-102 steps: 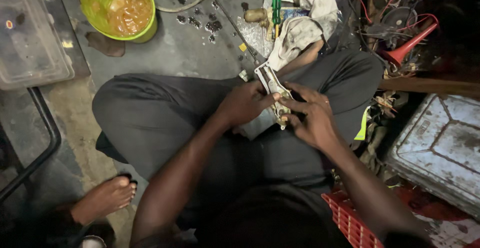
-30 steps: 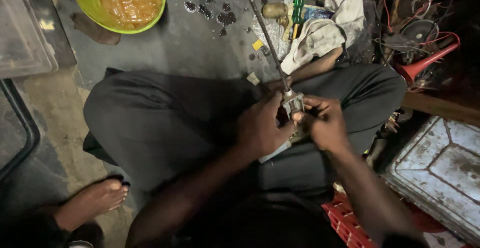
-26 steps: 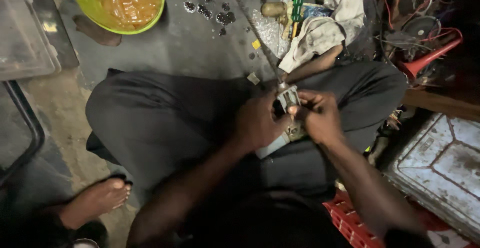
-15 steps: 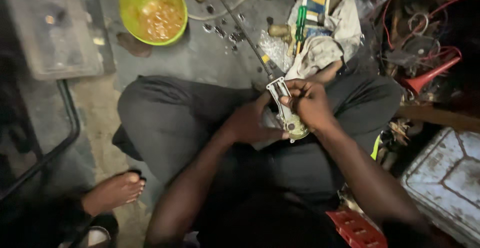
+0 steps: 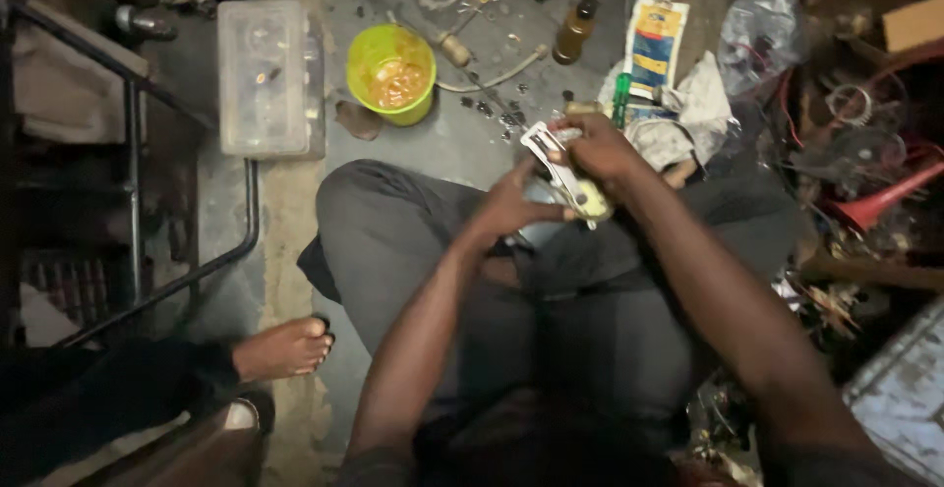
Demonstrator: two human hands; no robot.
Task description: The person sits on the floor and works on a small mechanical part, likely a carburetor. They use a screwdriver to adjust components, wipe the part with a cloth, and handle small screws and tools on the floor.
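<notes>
You held a small metal part (image 5: 562, 174), pale with a yellowish lower end, above your crossed legs in grey trousers (image 5: 413, 231). Your right hand (image 5: 600, 150) had its fingers closed around the part's upper section; your left hand (image 5: 511, 207) touched it from below, fingers curled against it. Just beyond the part on the concrete floor (image 5: 442, 148): a green-handled screwdriver (image 5: 620, 100), a crumpled rag (image 5: 688, 114), scattered small hardware. Farther out: a yellow-green bowl (image 5: 391, 74) with orange contents, a clear plastic box (image 5: 264, 79), a brown bottle (image 5: 574, 31). Another person's bare foot (image 5: 285, 347) lay lower left
</notes>
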